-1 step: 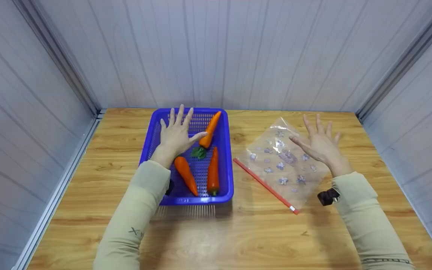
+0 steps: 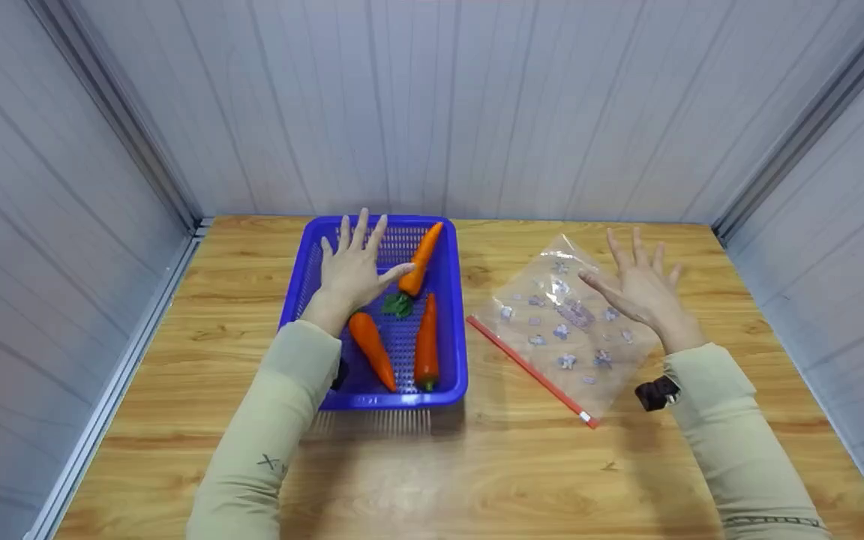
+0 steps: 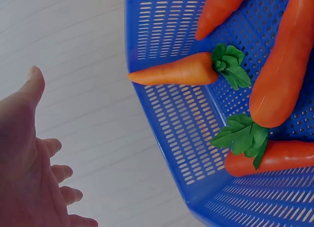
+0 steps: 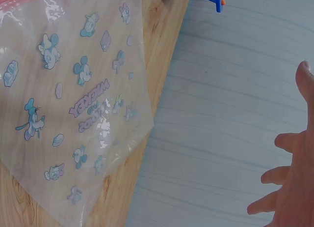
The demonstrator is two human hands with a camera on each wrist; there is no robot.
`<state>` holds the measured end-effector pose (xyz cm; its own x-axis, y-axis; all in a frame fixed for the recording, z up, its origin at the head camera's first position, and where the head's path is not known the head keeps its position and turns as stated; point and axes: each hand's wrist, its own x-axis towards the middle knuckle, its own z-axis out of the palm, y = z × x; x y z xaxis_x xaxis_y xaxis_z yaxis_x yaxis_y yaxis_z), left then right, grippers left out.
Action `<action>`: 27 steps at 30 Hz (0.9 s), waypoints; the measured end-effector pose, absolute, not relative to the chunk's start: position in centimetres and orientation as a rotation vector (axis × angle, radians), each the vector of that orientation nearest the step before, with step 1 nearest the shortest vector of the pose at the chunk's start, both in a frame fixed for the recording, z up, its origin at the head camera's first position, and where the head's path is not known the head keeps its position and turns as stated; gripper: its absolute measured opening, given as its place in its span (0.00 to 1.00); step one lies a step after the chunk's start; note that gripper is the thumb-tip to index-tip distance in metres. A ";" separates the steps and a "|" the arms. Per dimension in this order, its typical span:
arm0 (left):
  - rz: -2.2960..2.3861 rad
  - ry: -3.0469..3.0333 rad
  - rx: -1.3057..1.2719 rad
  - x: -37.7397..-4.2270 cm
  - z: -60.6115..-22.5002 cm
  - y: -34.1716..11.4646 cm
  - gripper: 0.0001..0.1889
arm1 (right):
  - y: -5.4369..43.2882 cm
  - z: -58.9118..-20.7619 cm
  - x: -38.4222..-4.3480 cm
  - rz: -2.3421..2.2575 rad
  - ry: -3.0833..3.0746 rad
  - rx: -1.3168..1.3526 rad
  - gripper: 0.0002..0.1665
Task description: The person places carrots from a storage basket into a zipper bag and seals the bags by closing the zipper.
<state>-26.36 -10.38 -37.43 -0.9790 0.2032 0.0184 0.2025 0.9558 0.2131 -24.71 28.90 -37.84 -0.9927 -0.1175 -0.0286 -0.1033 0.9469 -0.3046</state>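
Observation:
With fingers spread, my left hand hovers over a blue plastic basket and holds nothing. Several carrots lie in the basket: one orange carrot with green leaves leans on the far wall, and redder ones rest on the perforated floor. The left wrist view shows another carrot that my hand and arm partly hide in the head view. My right hand, also spread and holding nothing, is above the right side of a clear zip bag. The bag lies flat, its red slider strip facing the basket.
Everything stands on a wood-grain table. Pale panels enclose it at the back, left and right. A strip of table separates the basket from the bag. A small black device sits at my right wrist.

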 end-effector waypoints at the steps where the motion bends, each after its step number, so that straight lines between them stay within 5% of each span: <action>1: 0.341 3.101 0.322 -26.4 -37.4 -10.4 0.44 | 28.9 -37.8 -24.7 -0.478 3.053 -0.171 0.50; 27: 0.324 3.092 0.292 -26.1 -37.4 -11.0 0.43 | 28.3 -38.9 -24.2 -0.514 3.067 -0.217 0.52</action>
